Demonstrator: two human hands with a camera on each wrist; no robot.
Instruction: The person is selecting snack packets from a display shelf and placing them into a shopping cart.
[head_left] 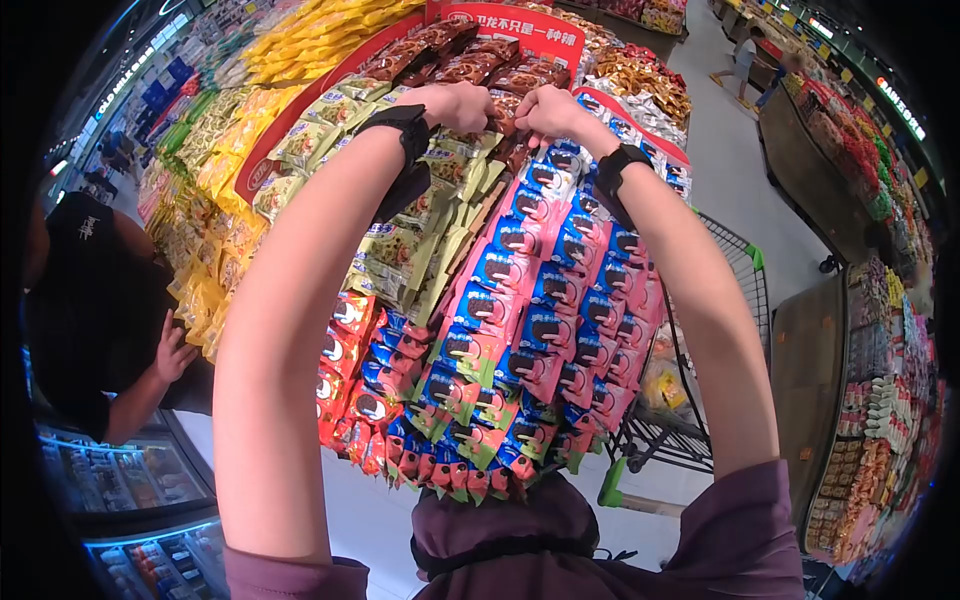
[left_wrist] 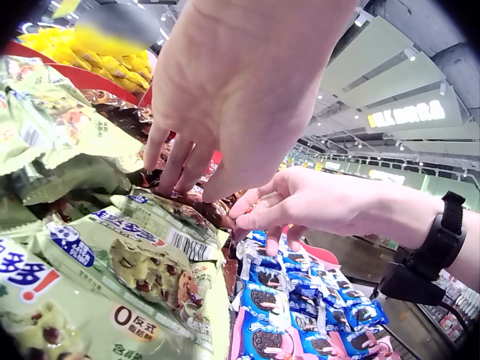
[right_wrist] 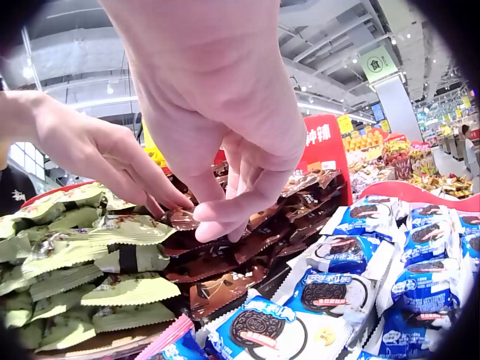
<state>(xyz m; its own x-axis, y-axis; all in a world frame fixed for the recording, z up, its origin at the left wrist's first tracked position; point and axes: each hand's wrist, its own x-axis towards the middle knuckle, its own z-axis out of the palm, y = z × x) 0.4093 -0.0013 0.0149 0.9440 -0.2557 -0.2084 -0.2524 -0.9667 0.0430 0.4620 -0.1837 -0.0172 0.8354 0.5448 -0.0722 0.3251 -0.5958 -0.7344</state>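
Note:
My left hand (head_left: pixel 458 104) reaches down over the brown snack packets (head_left: pixel 488 62), its fingers and thumb around the edge of one brown packet (left_wrist: pixel 196 207). My right hand (head_left: pixel 556 112) meets it from the other side, thumb and forefinger (right_wrist: pixel 219 216) drawn together at the same packet's end. Part of that packet is hidden behind the fingers. Green snack packets (left_wrist: pixel 142 259) lie in layered stacks under and beside the left hand. Blue and white cookie packets (right_wrist: pixel 270 322) with dark sandwich biscuits printed on them stand in rows below the right hand.
A red sign board (head_left: pixel 515 35) rises behind the brown packets. Yellow packets (head_left: pixel 310 40) fill the display's far left. A shopping cart (head_left: pixel 735 270) stands at the right, and a person in black (head_left: pixel 90 300) stands at the left. More snack shelves (head_left: pixel 880 440) line the right side.

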